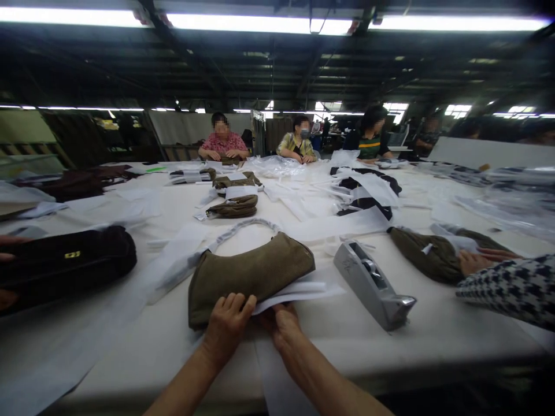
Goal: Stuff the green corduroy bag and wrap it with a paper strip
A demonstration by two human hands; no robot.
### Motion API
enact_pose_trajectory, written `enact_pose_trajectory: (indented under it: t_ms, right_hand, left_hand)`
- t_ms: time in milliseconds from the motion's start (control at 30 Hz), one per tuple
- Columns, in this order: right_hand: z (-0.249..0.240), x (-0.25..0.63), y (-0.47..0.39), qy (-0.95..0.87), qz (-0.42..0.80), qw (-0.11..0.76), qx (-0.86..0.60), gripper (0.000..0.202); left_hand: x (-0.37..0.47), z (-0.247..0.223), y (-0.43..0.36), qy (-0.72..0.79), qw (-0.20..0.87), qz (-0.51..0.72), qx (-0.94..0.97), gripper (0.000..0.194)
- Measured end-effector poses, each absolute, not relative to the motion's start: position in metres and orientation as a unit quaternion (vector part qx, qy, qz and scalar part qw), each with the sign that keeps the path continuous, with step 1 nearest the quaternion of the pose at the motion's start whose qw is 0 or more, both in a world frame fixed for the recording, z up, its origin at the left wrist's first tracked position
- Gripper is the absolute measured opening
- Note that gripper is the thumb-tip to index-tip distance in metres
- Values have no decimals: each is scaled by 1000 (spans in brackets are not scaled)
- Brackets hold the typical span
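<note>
Bare tabletop (433,341) along near edge right of silver tape dispenser (373,284), olive handbag (249,274) blocking centre, black bag (65,263) at left edge, co-worker's sleeve (511,289) at right edge.

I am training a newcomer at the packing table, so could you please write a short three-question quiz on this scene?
1. True or false: the person's left hand rests on the olive-brown suede shoulder bag.
2. What lies right of that bag? A) grey metal tape dispenser B) red bucket C) scissors
3. What does the right hand pinch at the bag's lower edge?

Key:
1. True.
2. A, the grey metal tape dispenser.
3. Folded white tissue paper, its sheets sticking out from under the bag.
</note>
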State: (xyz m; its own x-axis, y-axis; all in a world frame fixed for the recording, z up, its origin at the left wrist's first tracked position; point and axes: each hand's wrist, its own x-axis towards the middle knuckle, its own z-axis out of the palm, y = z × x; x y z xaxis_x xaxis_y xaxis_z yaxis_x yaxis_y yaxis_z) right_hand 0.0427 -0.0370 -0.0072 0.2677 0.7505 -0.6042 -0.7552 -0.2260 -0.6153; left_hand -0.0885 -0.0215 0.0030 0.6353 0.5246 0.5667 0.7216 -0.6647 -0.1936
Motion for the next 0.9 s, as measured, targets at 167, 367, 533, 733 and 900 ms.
enact_pose_trajectory:
  t_ms: [167, 367, 533, 733, 900]
  right_hand:
    - [-3, 49, -50, 13, 628, 642, -439, 36]
    - [10, 77, -97, -282, 697, 440, -491, 29]
    - [21, 105, -103, -729, 215, 373, -532, 15]
    - [15, 124, -76, -854, 65, 201, -475, 71]
    - [4, 123, -81, -861, 64, 174, -474, 49]
  left_hand:
    - [-90, 17, -25, -381, 89, -266, -881, 39]
    - [-97, 25, -39, -333, 132, -335, -871, 30]
    - [-96, -11, -62, -320, 178, -346, -864, 22]
    - [-95, -31, -72, -384, 131, -328, -853, 20]
    - [-89, -29, -74, -412, 74, -306, -855, 20]
